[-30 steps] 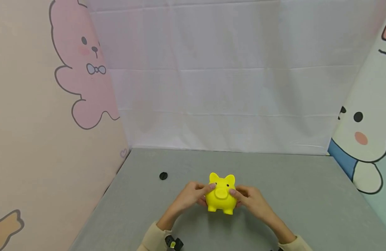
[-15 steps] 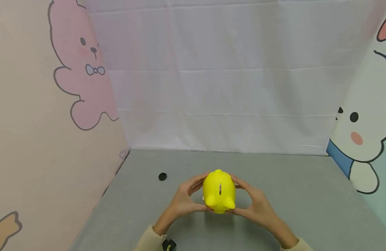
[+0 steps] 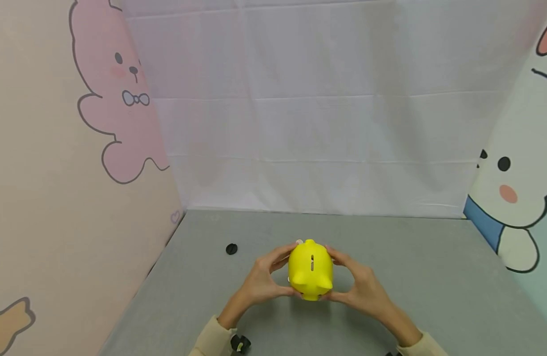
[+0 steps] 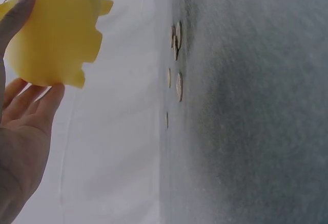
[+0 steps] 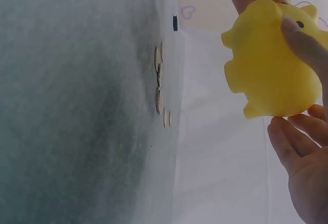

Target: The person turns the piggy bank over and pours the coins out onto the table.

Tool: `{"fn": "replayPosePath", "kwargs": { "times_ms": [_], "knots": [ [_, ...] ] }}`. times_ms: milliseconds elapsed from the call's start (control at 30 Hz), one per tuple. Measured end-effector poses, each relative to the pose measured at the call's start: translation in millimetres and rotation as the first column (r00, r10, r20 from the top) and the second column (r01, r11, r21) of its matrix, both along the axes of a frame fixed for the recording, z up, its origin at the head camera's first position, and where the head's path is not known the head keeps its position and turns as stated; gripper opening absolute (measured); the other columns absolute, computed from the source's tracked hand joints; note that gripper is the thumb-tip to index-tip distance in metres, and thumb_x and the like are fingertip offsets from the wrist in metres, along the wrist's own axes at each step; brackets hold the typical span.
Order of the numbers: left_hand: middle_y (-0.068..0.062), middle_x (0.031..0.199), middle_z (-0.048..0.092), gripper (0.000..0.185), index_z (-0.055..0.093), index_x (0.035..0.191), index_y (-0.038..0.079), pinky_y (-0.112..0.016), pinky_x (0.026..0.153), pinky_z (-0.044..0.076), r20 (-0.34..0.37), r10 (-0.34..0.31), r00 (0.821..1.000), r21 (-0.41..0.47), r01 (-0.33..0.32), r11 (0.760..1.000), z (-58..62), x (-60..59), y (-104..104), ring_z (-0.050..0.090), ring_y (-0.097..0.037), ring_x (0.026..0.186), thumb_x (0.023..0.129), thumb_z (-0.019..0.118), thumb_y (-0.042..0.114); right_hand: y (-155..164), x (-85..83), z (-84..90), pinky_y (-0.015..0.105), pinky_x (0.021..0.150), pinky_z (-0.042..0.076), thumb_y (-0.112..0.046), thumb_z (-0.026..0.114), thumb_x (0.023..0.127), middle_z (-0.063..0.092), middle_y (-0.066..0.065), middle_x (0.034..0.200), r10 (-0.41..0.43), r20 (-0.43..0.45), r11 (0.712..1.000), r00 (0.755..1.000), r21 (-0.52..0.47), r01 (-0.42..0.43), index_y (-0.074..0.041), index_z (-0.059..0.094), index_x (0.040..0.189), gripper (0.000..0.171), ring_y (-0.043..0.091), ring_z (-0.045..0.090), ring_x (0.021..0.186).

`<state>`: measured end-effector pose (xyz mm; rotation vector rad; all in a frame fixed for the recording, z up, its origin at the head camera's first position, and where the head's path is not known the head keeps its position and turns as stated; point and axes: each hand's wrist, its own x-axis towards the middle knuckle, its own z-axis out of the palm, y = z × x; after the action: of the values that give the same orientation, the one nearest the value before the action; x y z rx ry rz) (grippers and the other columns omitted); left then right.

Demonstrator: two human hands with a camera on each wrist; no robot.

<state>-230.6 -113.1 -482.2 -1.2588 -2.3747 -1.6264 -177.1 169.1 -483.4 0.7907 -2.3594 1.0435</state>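
Observation:
A yellow piggy bank (image 3: pixel 311 272) is held between both hands above the grey table. Its back faces the head camera, with the dark coin slot showing and its ears toward the person. My left hand (image 3: pixel 258 286) grips one side, thumb near the snout end and fingers farther back. On the opposite side, my right hand (image 3: pixel 365 290) grips it the same way. Below the pig's feet in the wrist views, several coins (image 4: pixel 179 86) lie on the table; in the head view the pig mostly hides them.
A round black plug (image 3: pixel 231 248) lies on the table (image 3: pixel 411 267), left of the hands and farther back. A white cloth (image 3: pixel 317 123) hangs behind the table. Walls with cartoon animals stand at both sides.
The piggy bank has tipped from showing its face to showing its slotted back. My fingers have shifted to its far end as it turned. It has barely moved over the last half second.

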Motion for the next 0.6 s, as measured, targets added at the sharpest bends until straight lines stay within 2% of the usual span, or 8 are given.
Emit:
{"fn": "replayPosePath", "kwargs": {
  "times_ms": [100,200,300,367,433,500,533,600],
  "knots": [
    [-0.005,0.161,0.052,0.097,0.047,0.158,0.017,-0.033,0.114,0.053,0.074,0.006,0.997,-0.013,-0.005,1.0,3.4,1.1,-1,0.056,-0.027,0.145,0.075,0.097,0.023,0,-0.3,1.2,0.041,0.091,0.064,-0.032,0.102,0.064,0.068,0.011,0.143,0.003,0.063,0.999,0.998,-0.032,-0.001,-0.011,0.055,0.151,0.101,0.017,0.072,0.112],
    [-0.002,0.155,0.058,0.084,0.05,0.156,0.02,-0.035,0.11,0.056,0.155,0.036,0.987,-0.041,-0.03,0.999,5.1,1.6,1,0.062,-0.024,0.138,0.083,0.092,0.028,0,0.3,2.4,0.041,0.088,0.065,-0.031,0.1,0.069,0.072,0.008,0.136,0.006,0.146,0.996,0.989,-0.092,0.008,-0.011,0.061,0.145,0.088,0.013,0.073,0.108],
    [-0.003,0.142,0.069,0.064,0.058,0.15,0.02,-0.031,0.101,0.061,0.244,0.103,0.964,-0.094,-0.082,0.992,6.7,2.3,6,0.07,-0.019,0.122,0.093,0.082,0.037,-2,1.2,4.9,0.038,0.085,0.066,-0.028,0.093,0.08,0.077,0.007,0.125,-0.002,0.283,0.988,0.959,-0.148,0.046,-0.008,0.066,0.137,0.066,0.009,0.074,0.101],
    [-0.003,0.131,0.075,0.053,0.066,0.142,0.018,-0.03,0.091,0.064,0.331,0.153,0.931,-0.13,-0.116,0.985,8.1,2.2,11,0.074,-0.014,0.111,0.097,0.075,0.045,-4,1.5,7.5,0.034,0.082,0.066,-0.03,0.086,0.089,0.079,0.008,0.117,-0.023,0.421,0.98,0.907,-0.17,0.103,-0.006,0.069,0.131,0.051,0.008,0.075,0.094],
    [-0.004,0.118,0.079,0.051,0.074,0.131,0.014,-0.032,0.082,0.066,0.413,0.201,0.888,-0.167,-0.143,0.975,9.1,1.7,16,0.076,-0.013,0.096,0.1,0.068,0.054,-6,0.5,10.6,0.033,0.077,0.066,-0.035,0.077,0.097,0.08,0.008,0.109,-0.03,0.558,0.972,0.83,-0.179,0.155,-0.004,0.072,0.124,0.041,0.01,0.075,0.086],
    [-0.005,0.103,0.081,0.057,0.079,0.117,0.01,-0.037,0.076,0.067,0.478,0.243,0.844,-0.205,-0.162,0.965,9.8,1.2,20,0.078,-0.016,0.082,0.1,0.061,0.062,-7,-1.4,13.6,0.034,0.072,0.066,-0.041,0.069,0.102,0.079,0.008,0.102,-0.024,0.666,0.964,0.746,-0.182,0.194,-0.002,0.074,0.119,0.042,0.015,0.074,0.079],
    [-0.006,0.096,0.081,0.06,0.081,0.111,0.008,-0.041,0.074,0.067,0.51,0.254,0.822,-0.213,-0.165,0.963,9.7,0.8,21,0.078,-0.02,0.077,0.1,0.06,0.063,-8,-2.5,14.8,0.035,0.07,0.066,-0.042,0.065,0.104,0.079,0.009,0.099,-0.014,0.701,0.962,0.713,-0.186,0.202,-0.001,0.075,0.117,0.045,0.018,0.074,0.076],
    [-0.006,0.085,0.08,0.066,0.082,0.102,0.005,-0.047,0.071,0.067,0.541,0.275,0.795,-0.237,-0.17,0.957,9.4,0.4,23,0.077,-0.028,0.069,0.1,0.057,0.067,-8,-4.4,16.3,0.039,0.067,0.066,-0.044,0.061,0.106,0.077,0.01,0.094,0.013,0.74,0.961,0.672,-0.195,0.195,0.002,0.075,0.114,0.049,0.024,0.074,0.072]
  ]
}}
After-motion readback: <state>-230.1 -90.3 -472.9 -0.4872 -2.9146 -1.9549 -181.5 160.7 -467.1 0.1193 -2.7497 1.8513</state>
